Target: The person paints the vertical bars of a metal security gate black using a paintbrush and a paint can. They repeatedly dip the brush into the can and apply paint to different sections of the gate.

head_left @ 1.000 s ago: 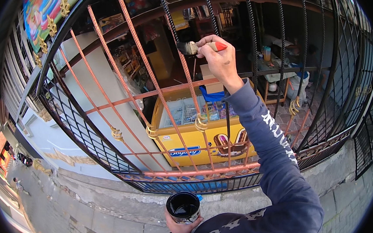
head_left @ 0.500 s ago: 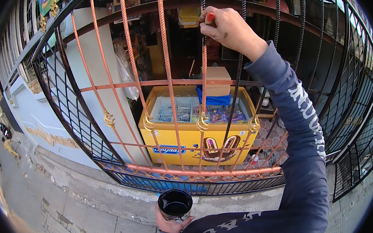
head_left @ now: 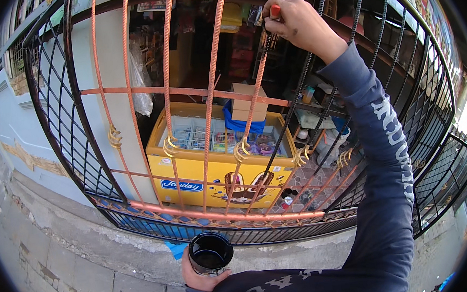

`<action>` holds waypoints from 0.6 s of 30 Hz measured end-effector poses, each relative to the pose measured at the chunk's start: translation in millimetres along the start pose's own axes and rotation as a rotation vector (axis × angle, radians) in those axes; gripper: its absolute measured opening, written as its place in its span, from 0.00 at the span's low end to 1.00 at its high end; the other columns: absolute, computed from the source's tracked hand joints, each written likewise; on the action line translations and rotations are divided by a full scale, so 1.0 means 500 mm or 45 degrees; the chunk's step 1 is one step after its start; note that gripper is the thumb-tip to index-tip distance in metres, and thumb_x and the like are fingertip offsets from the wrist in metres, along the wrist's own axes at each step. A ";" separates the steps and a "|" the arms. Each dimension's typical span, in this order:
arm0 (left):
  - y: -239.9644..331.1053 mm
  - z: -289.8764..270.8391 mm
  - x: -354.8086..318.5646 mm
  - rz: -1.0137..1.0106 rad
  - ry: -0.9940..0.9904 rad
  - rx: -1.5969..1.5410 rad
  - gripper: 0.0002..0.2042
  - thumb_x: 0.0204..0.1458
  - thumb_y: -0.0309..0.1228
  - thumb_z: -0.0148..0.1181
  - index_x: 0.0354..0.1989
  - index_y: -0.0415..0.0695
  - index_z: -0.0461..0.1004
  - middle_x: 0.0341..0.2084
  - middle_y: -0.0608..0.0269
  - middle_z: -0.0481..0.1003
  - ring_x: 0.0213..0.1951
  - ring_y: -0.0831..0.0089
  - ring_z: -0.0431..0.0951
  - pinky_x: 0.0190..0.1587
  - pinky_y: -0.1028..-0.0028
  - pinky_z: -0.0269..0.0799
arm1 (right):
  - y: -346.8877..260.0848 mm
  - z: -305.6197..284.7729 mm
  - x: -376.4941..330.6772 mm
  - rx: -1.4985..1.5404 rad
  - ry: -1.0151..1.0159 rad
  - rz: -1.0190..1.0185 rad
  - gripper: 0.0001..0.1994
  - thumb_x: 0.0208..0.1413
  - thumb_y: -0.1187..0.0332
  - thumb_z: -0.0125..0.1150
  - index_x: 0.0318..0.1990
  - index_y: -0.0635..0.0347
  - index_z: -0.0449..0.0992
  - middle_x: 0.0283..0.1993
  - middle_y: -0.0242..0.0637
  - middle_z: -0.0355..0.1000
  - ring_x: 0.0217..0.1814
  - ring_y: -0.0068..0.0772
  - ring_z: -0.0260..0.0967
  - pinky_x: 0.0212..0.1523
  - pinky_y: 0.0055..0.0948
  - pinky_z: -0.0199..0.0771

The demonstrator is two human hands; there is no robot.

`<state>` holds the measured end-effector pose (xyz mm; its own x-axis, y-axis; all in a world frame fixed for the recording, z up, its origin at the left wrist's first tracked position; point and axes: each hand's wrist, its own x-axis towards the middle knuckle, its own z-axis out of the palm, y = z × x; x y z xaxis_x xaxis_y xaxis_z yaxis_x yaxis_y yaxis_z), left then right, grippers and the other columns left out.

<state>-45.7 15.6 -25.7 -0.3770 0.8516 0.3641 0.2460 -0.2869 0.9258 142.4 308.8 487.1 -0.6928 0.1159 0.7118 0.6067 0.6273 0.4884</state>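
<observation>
Right grip (head_left: 295,23) is clamped on a red-handled brush (head_left: 275,12) high at a twisted bar upper centre, left grip (head_left: 200,275) wraps the paint cup (head_left: 210,252) bottom centre, with left bars (head_left: 168,69) orange and right bars (head_left: 371,20) black, so roughly half looks coated.

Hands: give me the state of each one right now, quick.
Left hand: closed around a dark can, held low near the body.
Right hand: raised to the window grille, fingers closed on a red-handled brush.
</observation>
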 end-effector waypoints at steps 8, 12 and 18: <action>-0.003 -0.025 0.013 0.097 -0.032 0.089 0.65 0.19 0.42 0.90 0.69 0.31 0.54 0.58 0.46 0.71 0.59 0.56 0.75 0.62 0.61 0.71 | -0.015 0.003 -0.052 0.177 -0.043 0.115 0.14 0.56 0.63 0.64 0.44 0.63 0.77 0.34 0.52 0.79 0.39 0.57 0.77 0.43 0.46 0.78; 0.004 -0.031 0.018 0.096 -0.044 0.112 0.65 0.18 0.43 0.90 0.68 0.31 0.56 0.56 0.45 0.73 0.58 0.55 0.76 0.62 0.60 0.71 | -0.019 0.028 -0.085 0.191 0.042 0.152 0.12 0.58 0.65 0.63 0.45 0.61 0.77 0.35 0.49 0.79 0.38 0.58 0.77 0.41 0.44 0.78; 0.011 -0.045 0.020 0.121 -0.063 0.085 0.64 0.18 0.43 0.90 0.68 0.31 0.56 0.56 0.45 0.73 0.58 0.55 0.76 0.61 0.60 0.71 | -0.044 0.064 -0.138 0.280 0.219 0.231 0.11 0.58 0.67 0.67 0.45 0.60 0.75 0.35 0.48 0.79 0.36 0.54 0.78 0.39 0.42 0.79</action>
<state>-68.2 12.6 -14.6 -0.3047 0.8431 0.4431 0.3384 -0.3390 0.8778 164.7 311.5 411.2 -0.4936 0.1213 0.8612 0.6025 0.7618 0.2380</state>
